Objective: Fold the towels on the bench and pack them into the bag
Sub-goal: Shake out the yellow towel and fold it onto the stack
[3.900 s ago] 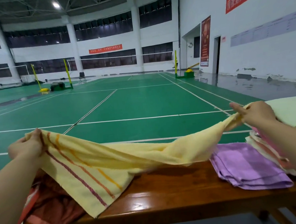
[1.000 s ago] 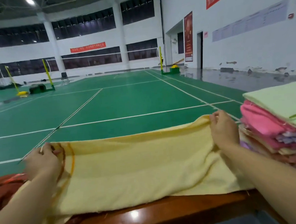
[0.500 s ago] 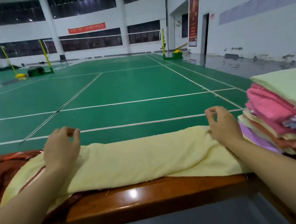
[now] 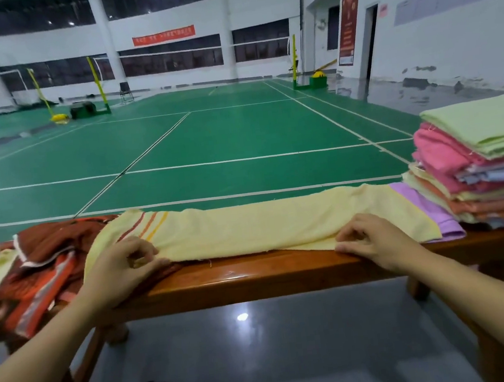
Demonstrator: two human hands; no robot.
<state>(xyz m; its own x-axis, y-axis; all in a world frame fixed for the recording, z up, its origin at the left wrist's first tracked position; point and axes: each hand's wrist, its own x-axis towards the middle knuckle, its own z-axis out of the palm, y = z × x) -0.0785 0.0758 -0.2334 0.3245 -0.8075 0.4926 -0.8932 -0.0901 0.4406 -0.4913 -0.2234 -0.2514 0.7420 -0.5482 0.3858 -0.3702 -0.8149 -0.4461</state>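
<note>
A pale yellow towel (image 4: 257,224) with red and orange stripes near its left end lies folded lengthwise along the wooden bench (image 4: 253,274). My left hand (image 4: 125,268) pinches its near edge at the left. At the right, my right hand (image 4: 371,240) pinches the same near edge, fingers curled on the cloth. A stack of folded towels (image 4: 478,164), light green on top with pink, blue and orange below, stands at the bench's right end. A purple towel (image 4: 426,206) lies under the yellow one's right end.
A crumpled red and orange cloth pile (image 4: 43,259) covers the bench's left end. Beyond the bench stretches a green badminton court (image 4: 208,139) with nets and posts. Grey floor lies under the bench. No bag is in view.
Both hands have moved from the towel's far edge to its near edge. The towel lies flatter and narrower along the bench.
</note>
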